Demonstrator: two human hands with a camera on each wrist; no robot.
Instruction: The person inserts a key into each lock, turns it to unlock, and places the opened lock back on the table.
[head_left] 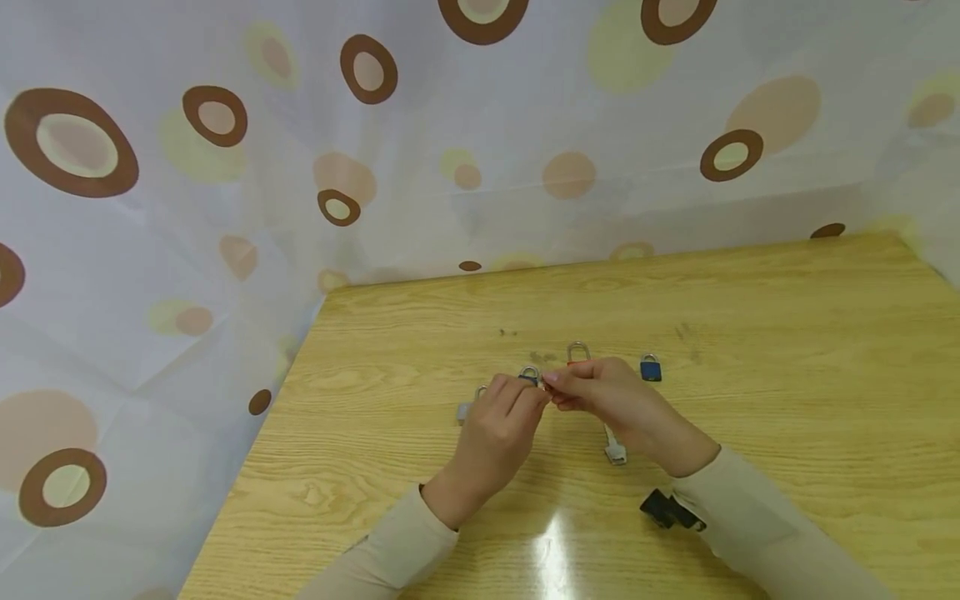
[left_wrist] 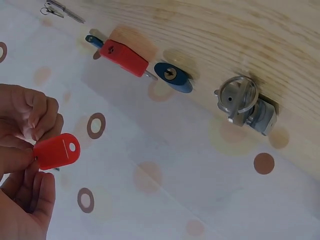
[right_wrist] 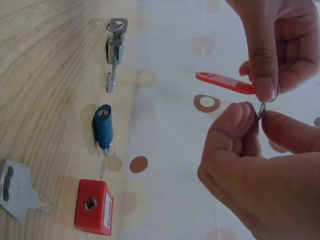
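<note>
Two hands, bare, raised over a wood-grain desk (head_left: 375,350), fingertips meeting in front of the padlocks.
Left hand (head_left: 498,425): grip closed in a pinch, thumb bearing on one end of a red key tag (left_wrist: 57,151). Tag, flat, with rounded end and a small hole, projecting from the fingers above the desk. Thin wire ring (right_wrist: 278,92) beside the same thumb.
Right hand (head_left: 618,400): grip closed likewise, thumb and fingers pinching a slim metal piece (right_wrist: 261,109), just beside the ring; mostly covered, exact kind not discernible.
Four padlocks, lying in a loose row on the desk, shackles directed to the rear. Left to right:
– Grey padlock (left_wrist: 262,117), leftmost, a key in its keyway and a split ring (left_wrist: 246,90) through the key's head.
– Blue padlock (left_wrist: 173,77), oval base, brass-coloured lock face.
– Red padlock (right_wrist: 91,206), block-shaped body, dark keyhole, pale label on one side.
– Second blue padlock (head_left: 651,368), rightmost, set apart from the others.
One loose grey key (right_wrist: 17,190), broad slotted head, on the desk near the right hand.
One black device (head_left: 667,508), at the right sleeve (head_left: 757,508), details unclear. Sleeves light beige, both arms.
One spotted cloth (head_left: 450,108), white with brown rings, behind the desk and along its left side.
</note>
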